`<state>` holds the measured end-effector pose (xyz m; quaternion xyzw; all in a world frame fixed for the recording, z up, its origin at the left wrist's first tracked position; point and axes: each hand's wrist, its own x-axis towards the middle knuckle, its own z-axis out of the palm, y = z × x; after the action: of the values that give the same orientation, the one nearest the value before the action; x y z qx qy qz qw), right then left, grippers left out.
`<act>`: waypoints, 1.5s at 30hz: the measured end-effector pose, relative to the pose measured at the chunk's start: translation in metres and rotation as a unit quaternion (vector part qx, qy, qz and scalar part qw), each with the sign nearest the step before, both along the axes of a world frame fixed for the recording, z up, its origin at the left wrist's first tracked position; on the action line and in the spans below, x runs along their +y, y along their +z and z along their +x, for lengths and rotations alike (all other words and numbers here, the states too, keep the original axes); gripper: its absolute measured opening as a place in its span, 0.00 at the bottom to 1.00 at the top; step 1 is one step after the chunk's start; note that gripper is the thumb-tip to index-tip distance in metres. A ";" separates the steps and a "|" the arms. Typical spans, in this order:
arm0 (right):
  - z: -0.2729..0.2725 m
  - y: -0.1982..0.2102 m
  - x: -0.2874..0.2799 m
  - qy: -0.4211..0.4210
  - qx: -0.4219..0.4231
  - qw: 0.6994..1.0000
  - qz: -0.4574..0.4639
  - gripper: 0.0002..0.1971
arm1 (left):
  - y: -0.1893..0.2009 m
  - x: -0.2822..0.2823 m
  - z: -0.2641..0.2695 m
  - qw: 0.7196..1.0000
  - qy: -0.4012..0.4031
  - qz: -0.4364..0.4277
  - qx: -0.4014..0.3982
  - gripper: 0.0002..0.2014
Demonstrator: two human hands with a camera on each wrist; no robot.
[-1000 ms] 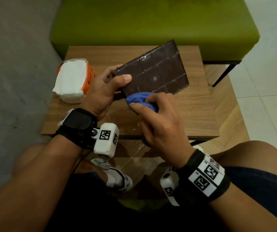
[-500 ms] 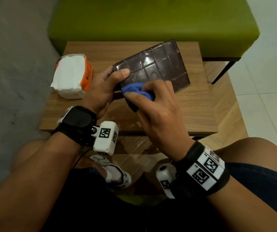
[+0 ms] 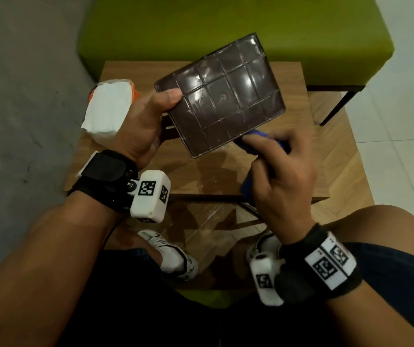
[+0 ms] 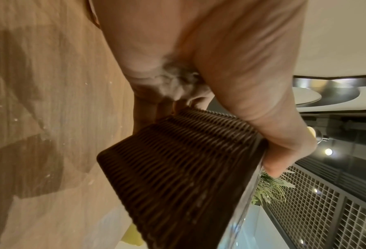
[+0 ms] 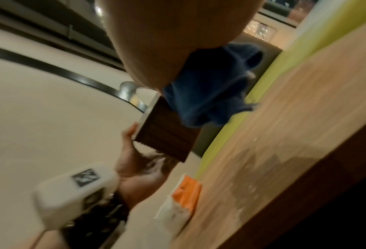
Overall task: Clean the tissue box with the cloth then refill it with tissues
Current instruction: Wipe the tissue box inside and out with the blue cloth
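Wooden table (image 3: 288, 171) below — tissue box (image 3: 222, 96) held aloft, cloth (image 3: 256, 140) at its edge.

A low wooden table (image 3: 298, 156) stands against a lime-green upholstered bench (image 3: 226, 28) on dark metal legs. Grey carpet (image 3: 25, 96) lies to the left, pale tiles (image 3: 406, 101) right, herringbone wood flooring (image 3: 346, 176) beneath. Lighting seems dim.
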<state>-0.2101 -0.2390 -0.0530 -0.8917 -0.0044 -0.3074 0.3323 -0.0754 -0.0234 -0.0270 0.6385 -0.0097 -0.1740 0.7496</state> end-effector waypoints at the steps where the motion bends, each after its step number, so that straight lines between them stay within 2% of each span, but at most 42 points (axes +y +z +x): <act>1: -0.005 0.003 0.008 -0.004 -0.020 0.999 0.026 0.16 | -0.003 0.001 0.000 1.000 0.005 0.003 0.005 0.32; 3: -0.008 0.006 0.020 0.018 -0.043 0.997 0.055 0.18 | -0.009 0.002 -0.001 1.000 0.013 0.006 0.016 0.34; 6: -0.011 0.003 0.042 0.128 0.005 0.992 -0.013 0.22 | -0.011 -0.002 -0.002 1.000 0.013 0.014 0.006 0.35; 8: -0.013 -0.003 0.050 0.171 0.024 0.984 -0.047 0.23 | -0.010 -0.004 -0.001 1.000 0.017 0.012 0.010 0.36; 9: -0.013 -0.004 0.047 0.167 0.017 0.985 -0.040 0.22 | -0.010 -0.003 -0.001 1.000 0.019 0.011 0.011 0.37; 13: -0.006 0.007 0.025 0.042 -0.053 0.997 0.038 0.19 | -0.014 0.000 0.000 0.999 0.027 0.021 0.018 0.37; 15: 0.000 0.010 0.028 0.073 -0.033 0.997 0.008 0.20 | -0.015 -0.002 0.000 0.999 0.025 0.026 0.017 0.40; 17: -0.002 0.005 0.037 0.133 -0.001 0.989 -0.061 0.20 | -0.015 -0.007 -0.002 0.999 0.013 0.026 0.012 0.42; 19: 0.000 0.000 0.032 0.148 0.012 0.984 -0.098 0.19 | -0.016 -0.006 -0.002 1.000 0.002 0.024 0.014 0.42; 23: 0.020 0.000 -0.003 0.026 -0.016 0.999 -0.044 0.17 | -0.018 0.001 -0.001 0.999 0.008 0.002 0.035 0.39; 25: 0.021 0.001 0.001 -0.012 -0.025 0.999 -0.018 0.16 | -0.019 -0.001 -0.001 0.999 0.007 -0.008 0.038 0.34; 29: -0.002 -0.003 0.038 0.113 -0.016 0.990 -0.079 0.13 | -0.018 -0.007 -0.003 0.999 0.000 0.002 0.037 0.40; 31: 0.000 -0.004 0.027 0.123 -0.006 0.988 -0.088 0.13 | -0.020 -0.006 -0.003 0.999 -0.006 0.003 0.035 0.39; 35: 0.021 0.003 -0.014 -0.036 -0.028 0.999 -0.016 0.14 | -0.021 0.000 -0.003 0.999 0.010 0.012 0.030 0.31; 37: 0.023 0.011 -0.014 -0.069 -0.038 0.997 0.019 0.15 | -0.020 -0.001 -0.004 0.999 0.003 -0.010 0.036 0.24; 39: 0.016 0.013 0.004 -0.026 -0.028 0.999 -0.006 0.15 | -0.018 -0.003 -0.005 0.999 0.001 -0.020 0.041 0.22; 42: -0.005 0.006 0.022 0.103 0.018 0.992 -0.071 0.17 | -0.017 0.000 -0.003 1.000 -0.015 0.001 0.024 0.34; 43: -0.007 0.005 0.019 0.117 0.031 0.989 -0.082 0.19 | -0.018 0.001 -0.002 1.000 -0.020 0.008 0.021 0.37; 45: 0.001 0.007 0.005 0.078 0.031 0.994 -0.075 0.18 | -0.019 0.006 0.000 0.999 -0.029 0.021 0.010 0.37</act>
<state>-0.2090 -0.2339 -0.0462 -0.9201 -0.0871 -0.2516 0.2874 -0.0752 -0.0175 -0.0464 0.6518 -0.0172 -0.2026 0.7307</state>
